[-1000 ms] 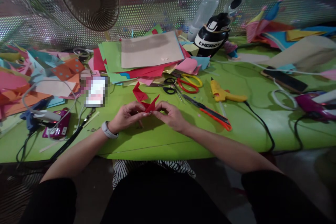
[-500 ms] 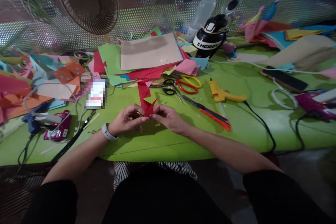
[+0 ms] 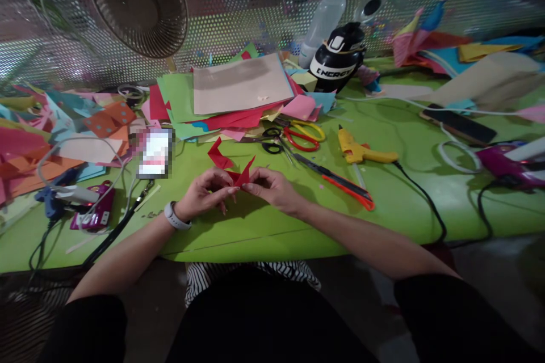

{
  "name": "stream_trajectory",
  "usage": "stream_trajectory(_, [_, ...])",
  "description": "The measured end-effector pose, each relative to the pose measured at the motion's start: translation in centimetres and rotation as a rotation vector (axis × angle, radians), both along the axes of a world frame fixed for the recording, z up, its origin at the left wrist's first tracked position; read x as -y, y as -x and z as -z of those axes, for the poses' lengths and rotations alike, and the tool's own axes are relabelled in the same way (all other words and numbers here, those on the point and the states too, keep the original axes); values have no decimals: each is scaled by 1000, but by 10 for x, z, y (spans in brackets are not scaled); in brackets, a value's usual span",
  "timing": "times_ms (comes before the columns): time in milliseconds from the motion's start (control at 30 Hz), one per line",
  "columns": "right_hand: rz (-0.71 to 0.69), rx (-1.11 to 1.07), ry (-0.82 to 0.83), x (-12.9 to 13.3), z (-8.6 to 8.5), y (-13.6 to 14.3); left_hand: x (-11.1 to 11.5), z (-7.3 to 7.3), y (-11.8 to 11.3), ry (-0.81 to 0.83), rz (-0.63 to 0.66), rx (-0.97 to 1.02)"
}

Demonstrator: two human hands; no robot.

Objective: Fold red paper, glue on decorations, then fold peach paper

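Observation:
Between my fingertips, near the table's front middle, is a piece of folded red paper [image 3: 244,174] with a pointed corner standing up. My left hand [image 3: 209,191] pinches its left side, and a pale watch band circles that wrist. From the right, my right hand [image 3: 272,188] grips the other side between thumb and fingers. A bent red paper strip [image 3: 219,154] reaches up and left just beyond my left fingers; whether it joins the folded piece I cannot tell. My fingers hide the lower part of the paper.
Beyond my hands lie scissors [image 3: 301,139], a box cutter [image 3: 336,180] and a yellow glue gun [image 3: 364,151]. A paper stack [image 3: 240,85] and black jug [image 3: 337,62] stand behind. At left are a phone [image 3: 155,153], a blue glue gun [image 3: 53,195] and coloured paper scraps [image 3: 93,144].
The red strip beyond my fingers has swung left and now lies bent lower. My hands stay in almost the same place, still gripping the paper. The view has shifted slightly.

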State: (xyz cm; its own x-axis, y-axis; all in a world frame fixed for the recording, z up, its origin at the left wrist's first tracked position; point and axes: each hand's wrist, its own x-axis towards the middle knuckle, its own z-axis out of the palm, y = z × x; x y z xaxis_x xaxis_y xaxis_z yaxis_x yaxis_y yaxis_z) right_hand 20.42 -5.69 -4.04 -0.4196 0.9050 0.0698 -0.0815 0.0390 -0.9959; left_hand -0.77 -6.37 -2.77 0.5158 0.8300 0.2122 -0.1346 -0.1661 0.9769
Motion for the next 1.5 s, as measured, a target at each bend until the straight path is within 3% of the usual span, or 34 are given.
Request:
stream_trajectory(433, [-8,9,-30,-1,5,1,-4,2,5,-250,36,-108])
stream_trajectory(700, [-12,56,-177,3,1,-2,-10,-3,5,-500,-96,-179])
stream_trajectory(767, [53,65,-267,3,-4,-7,-10,-5,6,-510,-141,-189])
stream_trajectory(867, [305,21,-360,-2,-10,-16,-11,-8,10,-422,-176,-206])
stream_trajectory(967, [599,-100,-316,-15,-8,-22,-12,-9,15,-310,-219,-185])
stream_trajectory(1033, [677,-159,-219,-26,-3,-23,-13,-10,17,-264,-240,-167])
stream_trajectory(1100, [587,-178,-77,-34,2,-23,-13,-11,17,-230,-236,-176])
stream_trajectory(1267, [189,-179,206,-31,7,-21,-13,-13,12,-168,-240,-209])
stream_trajectory(1367, [146,-143,197,-24,7,-18,-12,-13,7,-93,-310,-209])
stream_trajectory(1500, [216,-181,234,-24,9,-13,-16,-7,6,-56,-454,-148])
